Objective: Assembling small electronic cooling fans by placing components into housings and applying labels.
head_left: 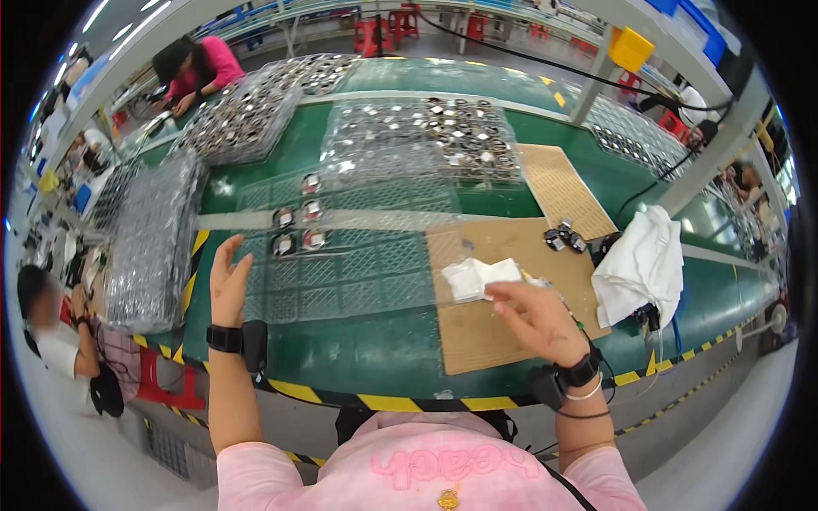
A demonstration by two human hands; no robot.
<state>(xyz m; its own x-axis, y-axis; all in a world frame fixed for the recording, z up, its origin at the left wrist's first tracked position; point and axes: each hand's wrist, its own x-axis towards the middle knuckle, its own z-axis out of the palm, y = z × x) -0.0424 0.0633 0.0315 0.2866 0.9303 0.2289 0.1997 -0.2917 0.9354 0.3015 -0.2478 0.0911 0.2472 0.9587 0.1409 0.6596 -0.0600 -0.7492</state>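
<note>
Pink cloth of the wearer's shirt fills the lower edge, just short of the green worktop and its yellow-and-black striped front edge. Near the worktop's left side, the left hand is raised with thumb and fingers parted, holding nothing visible, beside the left edge of a clear tray. Five small round parts sit toward that tray's left side. Overlapping the tray's right edge is a brown cardboard sheet, where the right hand hovers, fingers loosely bent and apart from the thumb, nothing visible between them; whether its fingertips touch the white wipe beside them, I cannot tell. Dark parts cluster near the cardboard's far right corner, beside a bundled white cloth.
</note>
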